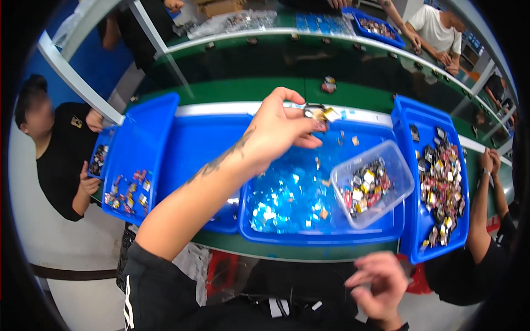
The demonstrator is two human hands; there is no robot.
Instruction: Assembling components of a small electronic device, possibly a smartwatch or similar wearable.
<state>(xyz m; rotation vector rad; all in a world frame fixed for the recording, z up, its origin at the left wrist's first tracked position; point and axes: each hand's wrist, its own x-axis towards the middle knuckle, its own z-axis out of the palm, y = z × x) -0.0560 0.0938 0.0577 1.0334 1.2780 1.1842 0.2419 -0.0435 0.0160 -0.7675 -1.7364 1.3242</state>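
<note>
My left hand [280,124] reaches over the far edge of the middle blue tray [326,239]. Its thumb and fingers are closed on a small black, gold and red part [318,114]. Near the tray's front edge, my right hand [381,284] is slightly blurred, its fingers loosely curled and apart, with nothing visible in them. Shiny blue film pieces [287,201] lie scattered over the tray. A clear plastic box [406,165] stands in its right side, holding many similar small parts [365,185].
On the right is a blue tray [406,118] of small parts; at left a tilted blue tray [141,127] holds a few. Beyond them runs a green belt [243,92] with one part [328,84] on it, under a pale rail [232,36]. Other people sit around.
</note>
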